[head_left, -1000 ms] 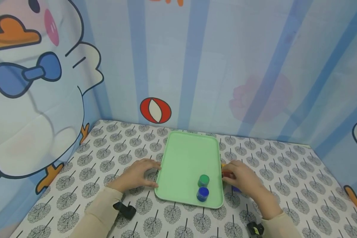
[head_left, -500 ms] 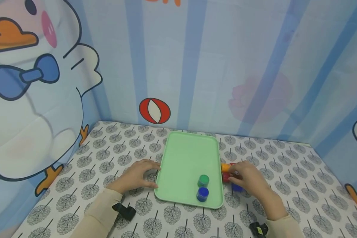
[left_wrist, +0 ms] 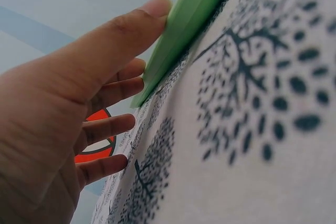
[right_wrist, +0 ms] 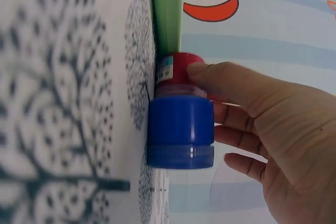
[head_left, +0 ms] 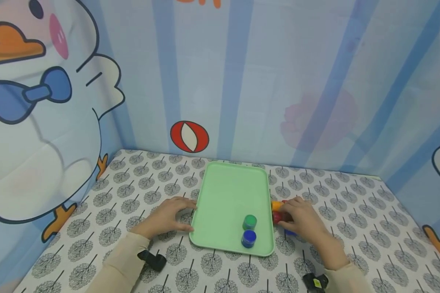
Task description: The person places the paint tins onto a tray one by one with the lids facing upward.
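Note:
My right hand (head_left: 302,217) is at the tray's right side, its thumb and fingers on either side of a red jar (right_wrist: 179,72). The thumb tip rests on that jar; the fingertips are partly hidden behind it. A blue jar (right_wrist: 181,124) lies on its side against the red one, under the palm. An orange jar (head_left: 276,206) lies just beyond. My left hand (head_left: 168,217) is at the left edge of the light green tray (head_left: 234,187), fingers spread and thumb (left_wrist: 157,8) touching the rim.
Inside the tray, near its front right, a green jar (head_left: 249,222) and a blue-topped jar (head_left: 248,238) stand upright side by side. A cloth with tree prints (head_left: 154,179) covers the table. Behind it hangs a striped curtain (head_left: 264,81) with cartoon figures.
My right hand drew back a little to the right, uncovering the orange and red jars, then came back left onto the red one. The left hand stays at the tray edge.

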Demonstrator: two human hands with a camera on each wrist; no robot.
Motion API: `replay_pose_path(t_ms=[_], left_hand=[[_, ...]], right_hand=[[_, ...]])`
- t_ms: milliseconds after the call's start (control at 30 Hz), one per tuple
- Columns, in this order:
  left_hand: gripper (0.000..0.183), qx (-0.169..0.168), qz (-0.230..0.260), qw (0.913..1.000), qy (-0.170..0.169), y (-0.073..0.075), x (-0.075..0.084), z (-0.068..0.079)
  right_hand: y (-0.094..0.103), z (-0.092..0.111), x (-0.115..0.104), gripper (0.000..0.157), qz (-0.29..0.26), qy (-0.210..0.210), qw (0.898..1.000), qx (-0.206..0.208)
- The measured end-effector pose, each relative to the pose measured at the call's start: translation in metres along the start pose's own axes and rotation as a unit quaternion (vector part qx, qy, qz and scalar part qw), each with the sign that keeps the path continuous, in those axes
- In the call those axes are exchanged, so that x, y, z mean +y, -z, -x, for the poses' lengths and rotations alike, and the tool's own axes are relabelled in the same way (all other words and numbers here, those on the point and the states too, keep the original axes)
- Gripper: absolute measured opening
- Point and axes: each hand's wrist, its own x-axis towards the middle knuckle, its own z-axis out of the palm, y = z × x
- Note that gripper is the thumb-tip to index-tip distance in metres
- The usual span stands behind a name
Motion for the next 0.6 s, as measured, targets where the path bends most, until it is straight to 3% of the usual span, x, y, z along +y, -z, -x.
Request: replay_pose_path(t_ms=[333, 600], left_hand=[[0.064, 0.005, -0.001, 1.0, -0.005, -0.001, -0.0015, 0.0], [0.064, 0.003, 0.001, 1.0, -0.002, -0.0016, -0.0014, 0.001]], right_hand=[[-0.0007, -0.0005, -0.0047, 0.037, 0.035, 0.006, 0.999, -0.014], [-0.0071, -0.0006, -0.0053, 0.038, 0.047, 0.022, 0.999, 0.009]])
